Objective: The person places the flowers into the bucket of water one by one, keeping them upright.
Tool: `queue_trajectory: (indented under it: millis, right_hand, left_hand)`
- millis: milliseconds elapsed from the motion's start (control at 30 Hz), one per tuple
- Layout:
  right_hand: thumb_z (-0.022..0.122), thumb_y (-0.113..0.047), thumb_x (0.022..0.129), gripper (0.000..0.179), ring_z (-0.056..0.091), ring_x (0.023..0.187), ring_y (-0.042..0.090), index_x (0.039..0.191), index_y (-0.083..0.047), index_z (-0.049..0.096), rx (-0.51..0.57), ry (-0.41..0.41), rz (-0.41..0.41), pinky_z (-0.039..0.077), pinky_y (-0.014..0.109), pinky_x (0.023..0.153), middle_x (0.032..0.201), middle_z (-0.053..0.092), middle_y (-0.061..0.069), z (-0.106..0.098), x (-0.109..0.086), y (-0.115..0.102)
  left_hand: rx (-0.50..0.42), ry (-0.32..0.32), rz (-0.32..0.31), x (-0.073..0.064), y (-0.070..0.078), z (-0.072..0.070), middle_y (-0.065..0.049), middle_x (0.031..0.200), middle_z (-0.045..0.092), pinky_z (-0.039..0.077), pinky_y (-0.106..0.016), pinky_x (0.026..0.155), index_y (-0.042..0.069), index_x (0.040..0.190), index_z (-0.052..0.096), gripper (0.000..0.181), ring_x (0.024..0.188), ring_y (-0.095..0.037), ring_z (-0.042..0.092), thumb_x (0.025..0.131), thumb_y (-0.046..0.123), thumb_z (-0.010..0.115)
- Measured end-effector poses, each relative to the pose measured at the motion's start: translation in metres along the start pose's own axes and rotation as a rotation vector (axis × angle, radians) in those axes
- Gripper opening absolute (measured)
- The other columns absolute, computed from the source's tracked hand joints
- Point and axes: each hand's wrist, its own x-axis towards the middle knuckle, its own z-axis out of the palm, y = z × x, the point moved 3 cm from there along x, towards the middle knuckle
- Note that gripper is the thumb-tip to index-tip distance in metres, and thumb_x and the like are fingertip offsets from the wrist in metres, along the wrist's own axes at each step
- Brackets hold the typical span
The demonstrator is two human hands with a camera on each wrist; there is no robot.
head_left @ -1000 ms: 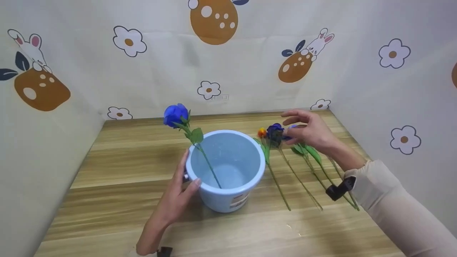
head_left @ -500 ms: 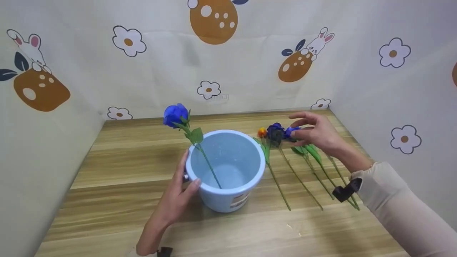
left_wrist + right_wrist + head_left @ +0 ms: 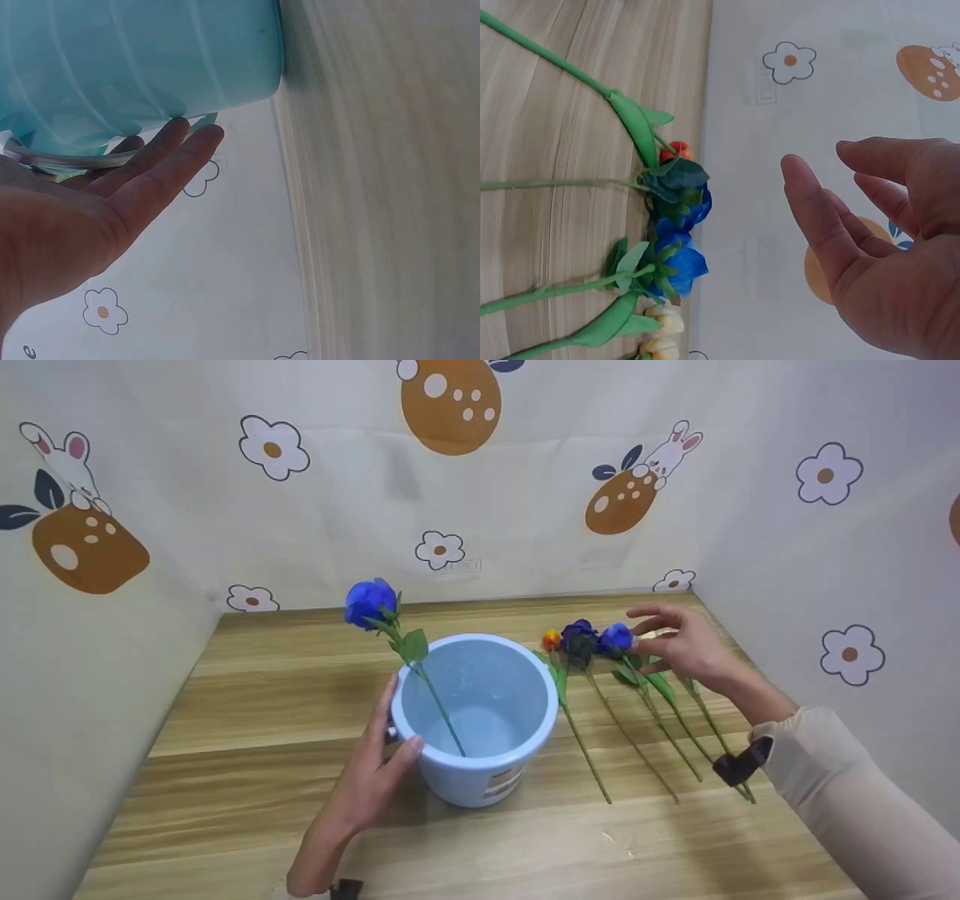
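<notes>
My left hand (image 3: 367, 784) rests against the left side of a light blue bucket (image 3: 461, 780), thumb at the rim. In the left wrist view its fingers lie fairly straight along the outer wall. A blue artificial rose (image 3: 370, 604) leans in the bucket, head above the left rim. My right hand (image 3: 690, 649) hovers over flowers on the table, fingers loosely bent and holding nothing. Nearest is a blue rose (image 3: 617, 637), beside a dark blue rose (image 3: 578, 641) and a small orange flower (image 3: 551, 640). Cream flower heads (image 3: 664, 319) show in the right wrist view.
The wood-grain table (image 3: 255, 735) carries the bucket and, to its right, several green stems (image 3: 585, 754) pointing toward me. Fabric walls (image 3: 337, 510) printed with flowers, rabbits and brown fruit enclose the table at the back and both sides.
My right hand has drifted right and slightly nearer to me, bringing the blue rose beside the dark one into sight. The left hand, the bucket and the rose in it stay put.
</notes>
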Motion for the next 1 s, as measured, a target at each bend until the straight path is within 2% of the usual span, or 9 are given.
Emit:
queue_trajectory:
  millis: [367, 667, 867, 1000]
  right_hand:
    - [0.065, -0.003, 0.1, 0.057, 0.072, 0.088, 0.013, 0.154, -0.002, 0.048, -0.035, -0.015, 0.018, 0.068, 0.033, 0.072, 0.123, 0.057, 0.023, -0.01, -0.003, 0.015]
    - [0.065, -0.008, 0.101, 0.053, 0.073, 0.086, 0.013, 0.152, -0.003, 0.051, -0.156, -0.011, 0.051, 0.068, 0.035, 0.07, 0.126, 0.057, 0.027, -0.018, -0.008, 0.025]
    - [0.064, -0.008, 0.102, 0.053, 0.071, 0.084, 0.013, 0.152, 0.001, 0.05, -0.185, -0.022, 0.036, 0.068, 0.035, 0.068, 0.129, 0.058, 0.032, -0.021, -0.008, 0.034]
    - [0.065, -0.007, 0.1, 0.052, 0.068, 0.083, 0.013, 0.149, 0.003, 0.051, -0.213, -0.018, 0.04, 0.067, 0.034, 0.067, 0.126, 0.059, 0.032, -0.023, -0.005, 0.04]
  left_hand:
    - [-0.011, -0.011, -0.025, 0.001, 0.0, 0.0, -0.01, 0.179, 0.013, 0.036, -0.066, 0.121, 0.035, 0.171, 0.008, 0.081, 0.159, -0.045, 0.029, 0.106, 0.038, 0.056]
    - [-0.012, -0.005, -0.005, 0.001, -0.001, 0.001, -0.012, 0.178, 0.015, 0.035, -0.067, 0.121, 0.033, 0.171, 0.009, 0.081, 0.157, -0.045, 0.031, 0.106, 0.037, 0.057]
    - [-0.011, -0.001, 0.02, -0.001, -0.002, 0.001, -0.011, 0.178, 0.017, 0.033, -0.067, 0.123, 0.033, 0.171, 0.01, 0.08, 0.158, -0.044, 0.032, 0.106, 0.035, 0.056]
    - [-0.011, -0.002, 0.014, 0.0, -0.002, 0.0, -0.01, 0.178, 0.015, 0.032, -0.067, 0.123, 0.035, 0.171, 0.01, 0.08, 0.158, -0.044, 0.03, 0.106, 0.035, 0.056]
